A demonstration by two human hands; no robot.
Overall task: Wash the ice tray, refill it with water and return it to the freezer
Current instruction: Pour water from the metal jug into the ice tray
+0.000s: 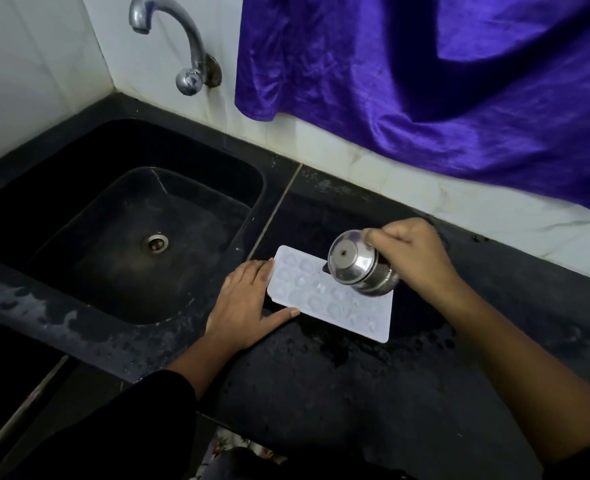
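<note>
The white plastic ice tray (331, 296), a flat rectangle full of small round cups, lies on the wet, speckled black stone tabletop (321, 375) just right of the deep black sink (113, 216). The left hand (241, 303) lies flat and spread, fingers against the tray's near end. The right hand (415, 254) has its grip closed around a shiny round steel pot (359, 268), tipped over the tray. A curved metal tap (172, 39) and shiny purple cloth (425, 81) hang behind.

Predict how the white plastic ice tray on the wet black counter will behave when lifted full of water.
The white plastic ice tray looks thin, so it may flex and spill. Its shallow round cells would probably slosh if tilted. The black counter is wet, so the tray could slide; the left hand is steadying its edge.
</note>
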